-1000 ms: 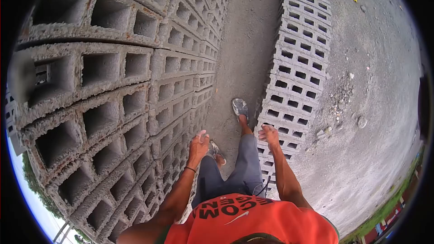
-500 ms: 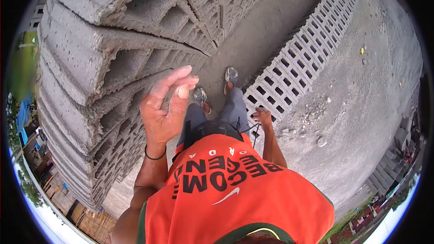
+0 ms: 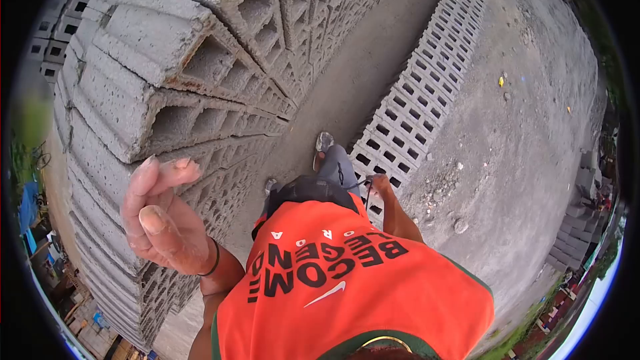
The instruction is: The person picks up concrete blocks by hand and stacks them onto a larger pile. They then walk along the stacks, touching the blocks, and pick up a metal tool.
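The left hand (image 3: pixel 163 217) is hanging raised with fingers loosely curled, gripping nothing, just beside the end of the tall block stack (image 3: pixel 200 73). The right hand (image 3: pixel 379 185), low by the hip, is hovering empty and half open near the low block row (image 3: pixel 427 87) on the ground.

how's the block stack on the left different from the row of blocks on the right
The block stack rises many courses high, close beside the raised left hand; the row of blocks lies low on the ground by the right hand. The stack's cavities face sideways; the row's face up. Both are grey hollow concrete.
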The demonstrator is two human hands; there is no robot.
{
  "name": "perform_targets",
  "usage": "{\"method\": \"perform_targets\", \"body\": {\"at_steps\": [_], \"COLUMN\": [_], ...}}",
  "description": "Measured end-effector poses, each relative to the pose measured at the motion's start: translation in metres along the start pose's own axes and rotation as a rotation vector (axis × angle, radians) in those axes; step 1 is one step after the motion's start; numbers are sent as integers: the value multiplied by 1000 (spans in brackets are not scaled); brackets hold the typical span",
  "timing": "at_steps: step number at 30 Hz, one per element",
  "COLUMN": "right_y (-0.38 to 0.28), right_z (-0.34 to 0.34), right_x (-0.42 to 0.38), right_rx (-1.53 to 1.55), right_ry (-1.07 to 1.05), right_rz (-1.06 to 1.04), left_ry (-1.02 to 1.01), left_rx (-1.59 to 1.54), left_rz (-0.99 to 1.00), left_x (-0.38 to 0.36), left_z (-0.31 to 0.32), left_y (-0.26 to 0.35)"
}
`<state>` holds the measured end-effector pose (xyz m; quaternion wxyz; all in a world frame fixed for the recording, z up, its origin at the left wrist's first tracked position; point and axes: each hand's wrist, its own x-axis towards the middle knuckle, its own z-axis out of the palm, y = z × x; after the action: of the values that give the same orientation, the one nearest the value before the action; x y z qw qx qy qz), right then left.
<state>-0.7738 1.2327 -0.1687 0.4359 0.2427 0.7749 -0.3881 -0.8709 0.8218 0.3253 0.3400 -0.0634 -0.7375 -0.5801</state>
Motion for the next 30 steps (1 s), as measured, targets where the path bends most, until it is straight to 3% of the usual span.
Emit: {"method": "perform_targets", "body": {"at_steps": [1, 2, 3, 4, 11, 14, 17, 21, 23, 25, 27, 30], "right_y": [-10, -24, -28, -76, -281, -314, -289, -167, -144, -125, -147, -163], "right_z": [-18, -34, -49, -68, -119, -143, -166, -184, -189, -189, -195, -215], "right_x": [10, 28, 37, 24, 67, 53, 53, 88, 86, 101, 105, 147], "right_rx": [105, -374, 55, 265, 403, 444, 413, 483, 399, 365, 301, 223], "right_ry": [58, 56, 163, 225, 165, 145, 214, 243, 201, 108, 41, -61], "right_rz": [125, -419, -228, -7, -383, -458, -443, -133, 147, 207, 227, 97], "left_ry": [21, -31, 24, 86, 165, 130, 107, 160, 205, 260, 302, 366], "left_rx": [-50, -98, -93, -84, 473, 626, 650, 695, 711, 787, 898, 1001], "left_rz": [47, 107, 105, 99, 66, 4, -25, -115, -126, -179, -139, -161], "left_x": [13, 26, 38, 51, 112, 120, 121, 119, 126, 128, 130, 133], "left_z": [9, 9, 13, 19, 57, 73, 89, 105, 109, 112, 116, 126], "left_y": [0, -3, -3, -2, -11, -20, -36, -47, -48, -48, -59, -68]}}
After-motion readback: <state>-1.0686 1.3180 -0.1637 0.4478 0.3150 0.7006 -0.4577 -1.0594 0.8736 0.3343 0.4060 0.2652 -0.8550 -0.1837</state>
